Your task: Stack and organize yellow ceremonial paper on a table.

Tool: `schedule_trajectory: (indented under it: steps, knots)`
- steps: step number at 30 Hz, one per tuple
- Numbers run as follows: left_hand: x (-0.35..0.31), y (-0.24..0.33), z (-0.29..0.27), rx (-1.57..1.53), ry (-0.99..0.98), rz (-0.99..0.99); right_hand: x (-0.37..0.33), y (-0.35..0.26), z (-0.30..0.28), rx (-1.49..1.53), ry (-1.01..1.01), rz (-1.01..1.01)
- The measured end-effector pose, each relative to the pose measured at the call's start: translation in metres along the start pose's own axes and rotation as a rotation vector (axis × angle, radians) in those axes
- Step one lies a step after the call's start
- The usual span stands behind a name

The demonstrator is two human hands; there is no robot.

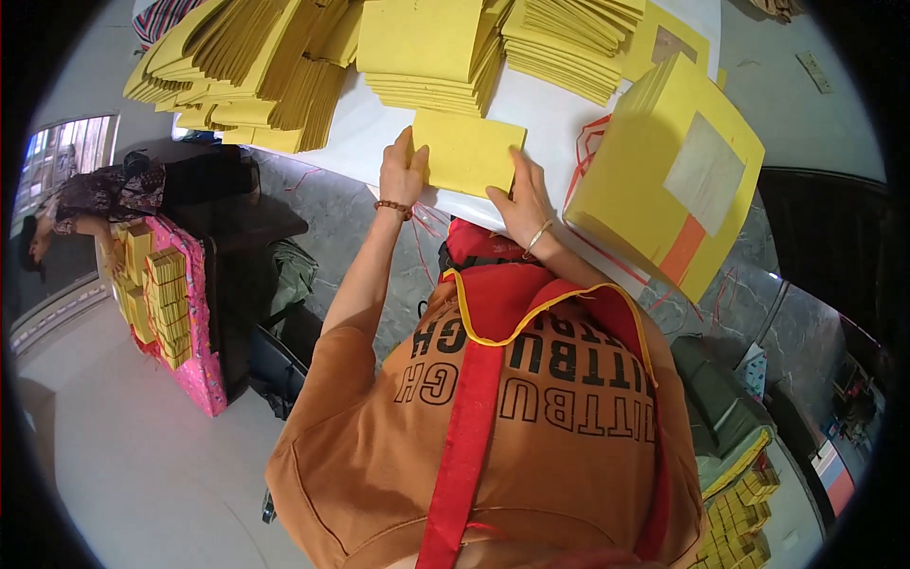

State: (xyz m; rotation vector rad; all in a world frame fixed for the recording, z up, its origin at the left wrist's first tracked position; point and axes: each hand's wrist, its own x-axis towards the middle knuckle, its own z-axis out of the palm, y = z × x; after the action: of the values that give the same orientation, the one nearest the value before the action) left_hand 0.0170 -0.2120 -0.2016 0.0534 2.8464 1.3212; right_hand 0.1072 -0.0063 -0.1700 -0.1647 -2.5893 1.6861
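We hold a small stack [468, 152] of yellow sheets between both hands at the near edge of the white table [540, 109], one hand on each short side, so the sheets can be squared flush against the tabletop. Our left hand [403, 175] stands at the stack's left edge, fingers up along it and thumb tucked by the near corner; our right hand [519, 201] grips the near right corner, fingers closed over the top and the thumb side hidden beneath, so we cannot tell how it sits under the paper. Both hands press inward on the stack rather than lying flat or spread. The stack rests on the table, just in front of us and slightly tilted in the view. Farther off, fanned piles [246, 66] of the same yellow sheets spread across the far left of the table, laid overlapping so each bundle stays separate, and neat squared piles [569, 47] sit at the far middle. To the right a thick bundle [668, 175] with a pale panel and an orange band stands tilted on edge, near loose red string [586, 142]. At the far left another person [85, 204] leans over a pink crate [185, 322] of stacked yellow packs.
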Motion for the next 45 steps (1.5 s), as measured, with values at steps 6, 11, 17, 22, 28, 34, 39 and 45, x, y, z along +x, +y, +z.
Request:
schedule_trajectory:
  steps: [6, 11, 17, 22, 28, 34, 39, 45]
  knots:
    - [-0.001, 0.033, -0.008, 0.172, -0.069, 0.008, 0.001, 0.004, -0.002, -0.024, -0.039, 0.036]
    - [-0.008, 0.040, -0.009, 0.318, -0.035, 0.050, 0.004, 0.010, -0.001, -0.126, -0.029, 0.000]
    - [-0.009, 0.058, -0.006, 0.574, 0.112, 0.496, 0.003, 0.012, 0.003, -0.197, 0.035, -0.071]
    - [-0.019, 0.052, 0.019, 0.533, 0.027, 0.574, 0.004, 0.001, -0.003, -0.127, -0.029, -0.030]
    - [-0.021, 0.040, 0.029, 0.622, 0.037, 0.505, -0.004, -0.013, -0.016, -0.221, -0.056, 0.031]
    - [-0.022, 0.041, 0.030, 0.647, 0.044, 0.504, -0.010, -0.007, -0.013, -0.773, -0.263, -0.306]
    - [-0.021, 0.042, 0.028, 0.676, 0.024, 0.501, -0.010, -0.005, -0.014, -0.784, -0.276, -0.284]
    - [-0.014, 0.053, 0.010, 0.550, -0.074, 0.630, -0.005, -0.018, -0.020, -0.739, -0.329, -0.181]
